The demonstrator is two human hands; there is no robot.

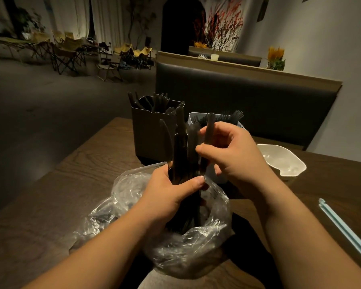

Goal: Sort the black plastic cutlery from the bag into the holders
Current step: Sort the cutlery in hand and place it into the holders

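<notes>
A crumpled clear plastic bag [175, 247] lies on the wooden table in front of me, with black cutlery inside. My left hand [171, 195] grips a bunch of black cutlery [180, 151] upright above the bag's mouth. My right hand [236, 155] pinches one black piece [208, 130] at the bunch's right side, handle end up. Behind stand a dark square holder [148, 132] with black forks and other pieces sticking out, and to its right a pale slotted holder [196, 117] that also contains black cutlery.
A white irregular bowl [283, 161] sits to the right on the wooden table [81, 184]. A light blue strip [346, 230] lies at the right edge. A dark padded bench back [248, 97] stands behind the table. Folding chairs fill the far left of the room.
</notes>
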